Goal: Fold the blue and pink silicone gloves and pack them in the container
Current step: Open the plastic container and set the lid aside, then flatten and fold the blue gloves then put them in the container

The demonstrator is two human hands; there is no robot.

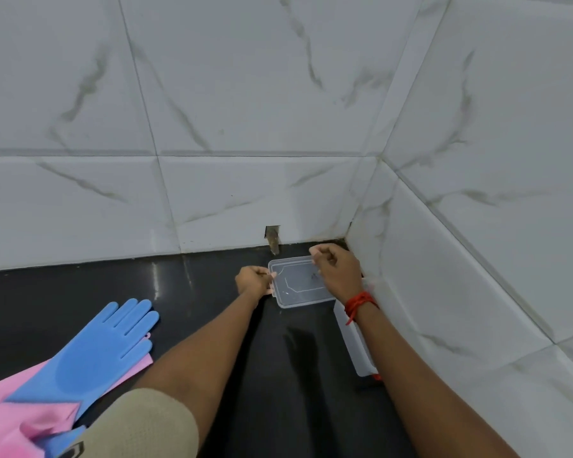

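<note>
The left hand (253,280) pinches the left edge of the clear container (298,281) with closed fingers; the right hand (336,267) is curled over its far right corner, apparently gripping the rim or lid there, though I cannot tell lid from box; the container sits on the dark tabletop (96,285) at the far right, just beside the tiled wall (444,259); another clear plastic piece (354,342) lies nearer along that wall, partly hidden by the right forearm; the blue glove (103,352) lies flat and unfolded on the pink glove (20,418) at the near left, well apart from the container; the thin plastic could flex and pop loose if pried unevenly, or skid on the glossy surface into the corner; packing is not yet begun.
</note>
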